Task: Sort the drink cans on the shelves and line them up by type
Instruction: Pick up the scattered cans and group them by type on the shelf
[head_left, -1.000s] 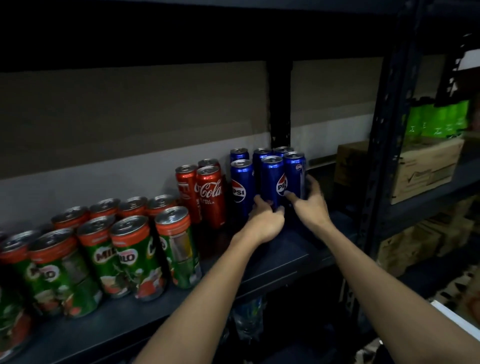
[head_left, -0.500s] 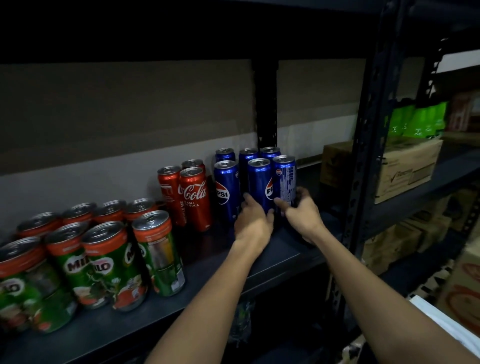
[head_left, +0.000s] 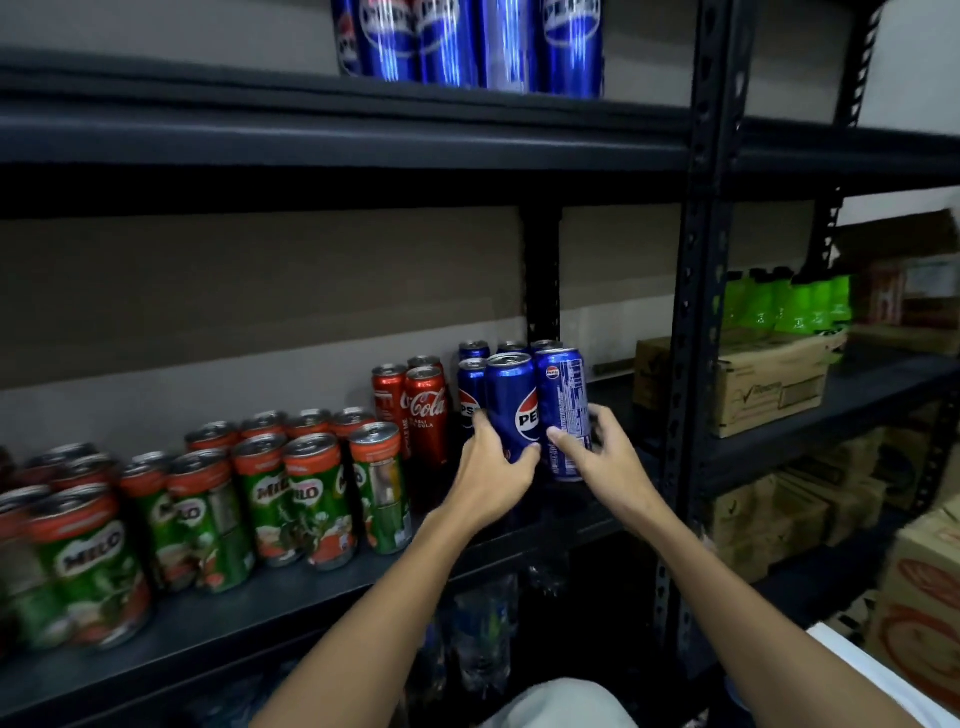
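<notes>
Blue Pepsi cans at frame centre are being gripped, the left hand (head_left: 491, 470) wrapping one can (head_left: 511, 402) and the right hand (head_left: 597, 457) pinching its neighbour (head_left: 563, 410), seemingly lifting both toward the upper-shelf Pepsi row (head_left: 467, 41), which needs clearance.

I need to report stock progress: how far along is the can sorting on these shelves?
Done: green Milo cans, red Coca-Cola cans and blue Pepsi cans stand grouped by type on the dark metal shelf. In hand: the left hand grips one front Pepsi can, the right hand another. Left: placing these two, perhaps with the upper-shelf Pepsi cans.
</notes>
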